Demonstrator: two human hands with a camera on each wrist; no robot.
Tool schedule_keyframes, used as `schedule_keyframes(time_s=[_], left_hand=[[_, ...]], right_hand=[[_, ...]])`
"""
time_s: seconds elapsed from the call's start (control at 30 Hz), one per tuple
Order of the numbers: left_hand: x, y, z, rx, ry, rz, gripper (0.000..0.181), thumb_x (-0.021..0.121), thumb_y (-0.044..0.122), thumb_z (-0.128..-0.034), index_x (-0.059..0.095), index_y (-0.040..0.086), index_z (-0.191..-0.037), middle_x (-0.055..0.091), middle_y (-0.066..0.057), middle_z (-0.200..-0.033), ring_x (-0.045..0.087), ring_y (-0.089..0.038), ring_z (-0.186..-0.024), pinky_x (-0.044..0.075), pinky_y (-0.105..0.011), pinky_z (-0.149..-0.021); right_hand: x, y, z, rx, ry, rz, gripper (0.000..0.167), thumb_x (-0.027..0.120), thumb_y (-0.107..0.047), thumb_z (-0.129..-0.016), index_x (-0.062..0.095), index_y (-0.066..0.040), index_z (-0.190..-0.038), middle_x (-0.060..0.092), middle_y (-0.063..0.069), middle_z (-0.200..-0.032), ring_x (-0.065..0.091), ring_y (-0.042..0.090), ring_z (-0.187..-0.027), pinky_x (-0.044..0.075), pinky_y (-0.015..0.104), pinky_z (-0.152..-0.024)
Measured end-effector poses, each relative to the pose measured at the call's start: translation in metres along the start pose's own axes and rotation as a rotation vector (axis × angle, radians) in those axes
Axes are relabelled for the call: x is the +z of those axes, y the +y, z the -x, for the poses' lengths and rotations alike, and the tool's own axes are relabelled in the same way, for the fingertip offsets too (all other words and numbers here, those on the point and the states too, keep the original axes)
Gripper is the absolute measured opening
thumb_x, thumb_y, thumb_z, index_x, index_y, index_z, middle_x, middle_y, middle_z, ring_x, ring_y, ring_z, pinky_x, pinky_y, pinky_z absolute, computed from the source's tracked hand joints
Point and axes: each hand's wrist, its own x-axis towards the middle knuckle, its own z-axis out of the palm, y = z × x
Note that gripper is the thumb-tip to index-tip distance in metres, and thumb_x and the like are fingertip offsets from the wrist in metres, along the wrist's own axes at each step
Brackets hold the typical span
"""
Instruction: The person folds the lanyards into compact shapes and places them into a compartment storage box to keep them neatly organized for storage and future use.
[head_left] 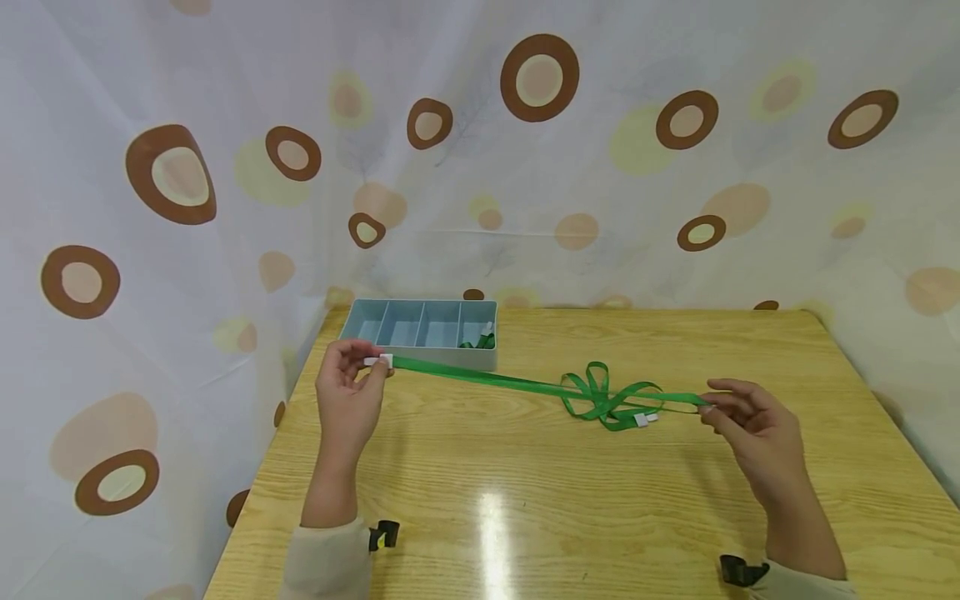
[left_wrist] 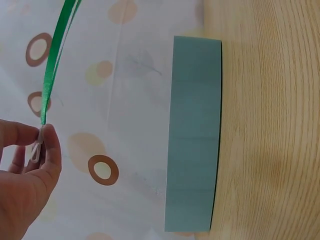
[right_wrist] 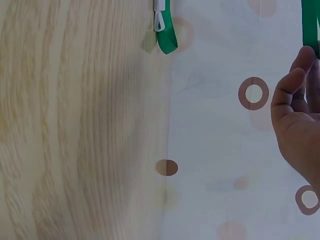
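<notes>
Stretched between both hands is a green lanyard (head_left: 480,378) with a white plastic clip (head_left: 386,361) at its left end. My left hand (head_left: 350,392) pinches that clip between thumb and fingers; the left wrist view shows the clip's looped tip (left_wrist: 36,152) below the fingertips. At the other end my right hand (head_left: 761,433) pinches the strap's fold between thumb and forefinger. Behind and below the taut strap, a second green lanyard (head_left: 600,400) lies in loose loops on the table, its white clip (head_left: 641,420) to the right.
A light blue box (head_left: 472,358) with several compartments stands at the table's back left. Its rightmost compartment holds a green lanyard piece (head_left: 486,341) with a white clip. A patterned curtain (head_left: 465,183) hangs behind the wooden table (head_left: 570,500).
</notes>
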Motion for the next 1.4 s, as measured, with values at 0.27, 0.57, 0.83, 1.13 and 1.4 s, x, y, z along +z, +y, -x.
schedule_keyframes(time_s=[0.27, 0.57, 0.83, 1.13, 1.4], left_hand=[[-0.004, -0.002, -0.002, -0.01, 0.017, -0.03, 0.025, 0.062, -0.01, -0.0991, 0.053, -0.006, -0.121, 0.063, -0.015, -0.111, 0.065, -0.022, -0.1, 0.064, -0.024, -0.082], [-0.002, -0.001, -0.003, 0.002, 0.005, -0.014, 0.025, 0.063, -0.01, -0.0978, 0.053, -0.005, -0.12, 0.063, -0.014, -0.11, 0.064, -0.025, -0.1, 0.063, -0.021, -0.081], [-0.005, 0.0, -0.004, -0.006, -0.029, 0.033, 0.023, 0.054, -0.017, -0.0989, 0.049, -0.007, -0.119, 0.057, -0.011, -0.106, 0.066, -0.015, -0.097, 0.065, -0.026, -0.085], [-0.004, -0.001, -0.001, -0.002, -0.253, -0.058, 0.023, 0.047, -0.012, -0.1036, 0.06, 0.0, -0.119, 0.059, -0.013, -0.112, 0.064, -0.013, -0.091, 0.064, -0.028, -0.078], [-0.009, -0.004, -0.001, 0.096, -0.22, -0.052, 0.022, 0.051, -0.014, -0.1007, 0.072, -0.008, -0.095, 0.067, -0.015, -0.097, 0.069, -0.015, -0.08, 0.062, -0.024, -0.073]], right_hand=[[-0.013, 0.008, -0.003, -0.306, -0.434, -0.636, 0.046, 0.029, 0.032, -0.099, 0.044, 0.025, -0.142, 0.074, 0.022, -0.125, 0.073, 0.026, -0.111, 0.059, 0.03, -0.094], [-0.015, 0.006, -0.005, -0.22, -0.654, -0.648, 0.061, 0.008, 0.027, -0.096, 0.049, 0.019, -0.141, 0.067, 0.01, -0.099, 0.039, 0.028, -0.075, 0.035, 0.039, -0.075], [-0.016, 0.009, -0.003, -0.216, -0.494, -0.412, 0.047, 0.03, 0.035, -0.093, 0.057, 0.021, -0.129, 0.075, 0.016, -0.116, 0.069, 0.022, -0.099, 0.054, 0.034, -0.075], [-0.009, -0.001, 0.0, -0.03, -0.352, -0.013, 0.028, 0.052, 0.019, -0.101, 0.071, 0.003, -0.113, 0.07, -0.008, -0.078, 0.048, 0.012, -0.062, 0.047, 0.023, -0.06], [-0.011, -0.001, 0.003, 0.057, -0.158, 0.107, 0.017, 0.063, 0.008, -0.102, 0.07, 0.01, -0.117, 0.076, -0.005, -0.087, 0.069, 0.009, -0.086, 0.055, 0.014, -0.083]])
